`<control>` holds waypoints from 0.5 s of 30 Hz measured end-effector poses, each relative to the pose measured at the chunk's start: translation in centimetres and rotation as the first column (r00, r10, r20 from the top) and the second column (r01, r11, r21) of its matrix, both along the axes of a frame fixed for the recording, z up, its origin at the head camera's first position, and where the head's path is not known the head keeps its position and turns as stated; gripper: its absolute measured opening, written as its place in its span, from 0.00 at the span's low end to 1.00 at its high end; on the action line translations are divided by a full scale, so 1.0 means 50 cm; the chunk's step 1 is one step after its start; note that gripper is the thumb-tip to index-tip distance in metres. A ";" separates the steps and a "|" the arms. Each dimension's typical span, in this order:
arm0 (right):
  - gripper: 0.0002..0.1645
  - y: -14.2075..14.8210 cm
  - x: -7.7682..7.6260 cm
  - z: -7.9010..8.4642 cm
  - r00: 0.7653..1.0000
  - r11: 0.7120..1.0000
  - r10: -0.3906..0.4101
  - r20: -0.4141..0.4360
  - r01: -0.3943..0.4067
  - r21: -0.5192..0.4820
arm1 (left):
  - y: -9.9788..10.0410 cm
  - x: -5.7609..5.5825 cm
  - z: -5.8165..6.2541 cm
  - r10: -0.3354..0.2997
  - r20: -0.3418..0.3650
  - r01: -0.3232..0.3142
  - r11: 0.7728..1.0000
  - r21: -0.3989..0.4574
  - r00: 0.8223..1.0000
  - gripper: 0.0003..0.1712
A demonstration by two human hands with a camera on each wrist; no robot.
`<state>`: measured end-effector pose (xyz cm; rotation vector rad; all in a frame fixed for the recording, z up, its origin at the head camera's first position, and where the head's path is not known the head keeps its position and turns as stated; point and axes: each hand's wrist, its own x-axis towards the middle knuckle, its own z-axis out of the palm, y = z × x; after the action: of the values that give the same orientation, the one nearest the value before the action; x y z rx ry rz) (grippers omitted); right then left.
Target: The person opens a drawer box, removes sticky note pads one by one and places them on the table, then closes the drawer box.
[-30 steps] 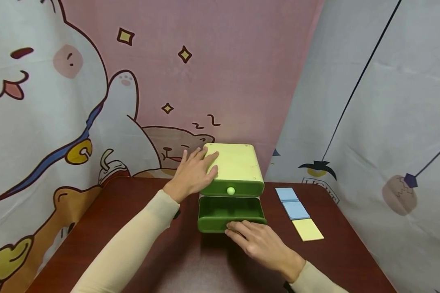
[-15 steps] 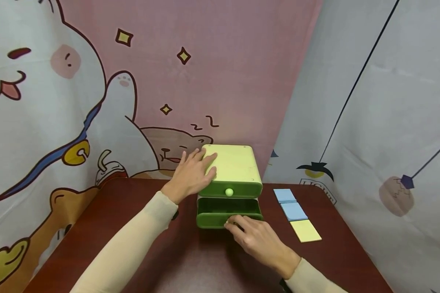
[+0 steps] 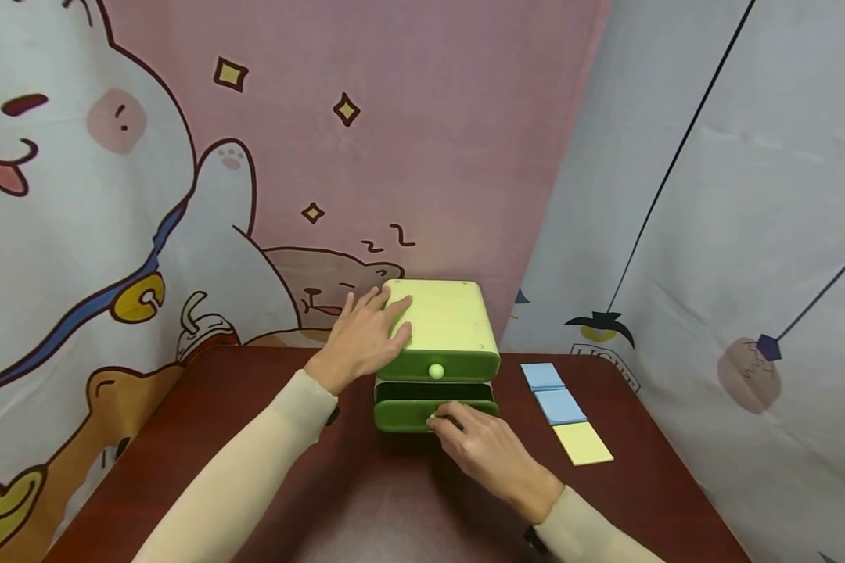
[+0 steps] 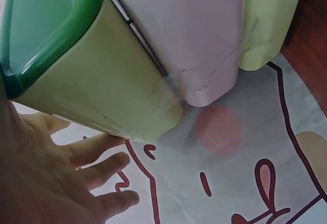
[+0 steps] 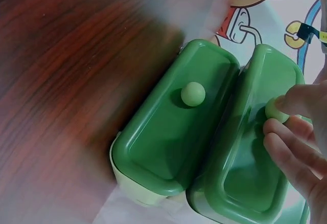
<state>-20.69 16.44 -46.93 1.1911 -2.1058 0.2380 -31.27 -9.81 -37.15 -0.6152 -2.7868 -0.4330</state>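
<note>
A small desktop drawer chest point(image 3: 451, 317) stands at the back of the table, pale yellow on top with green drawer fronts. My left hand point(image 3: 355, 342) rests on the left part of its top, fingers spread. Below the top drawer point(image 3: 468, 366), the middle drawer point(image 3: 401, 417) sticks out partway, a dark gap showing above its front. My right hand point(image 3: 493, 457) pinches that drawer's round pale green knob point(image 5: 276, 110) between thumb and fingers. In the right wrist view, the bottom drawer point(image 5: 163, 147) with its own knob point(image 5: 193, 94) sits behind the pulled-out one.
To the right of the chest, two blue sticky-note pads point(image 3: 560, 407) and a yellow pad point(image 3: 583, 443) lie in a row on the dark red-brown table point(image 3: 246, 461). A printed cartoon cloth point(image 3: 465, 156) hangs close behind the table and along its sides.
The middle drawer has slid inward, narrowing its opening. My right hand has moved forward with it, its fingers drawing together at the knob. The left hand stays on the chest top.
</note>
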 end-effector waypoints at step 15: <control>0.19 -0.007 -0.028 -0.013 0.999 0.998 -0.046 0.019 0.047 -0.036 | -0.001 0.003 0.002 0.004 -0.001 -0.004 1.000 -0.005 1.000 0.39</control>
<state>-22.11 16.08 -47.57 1.1213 -2.1336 0.2665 -31.13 -9.87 -37.06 -0.6106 -2.7886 -0.4244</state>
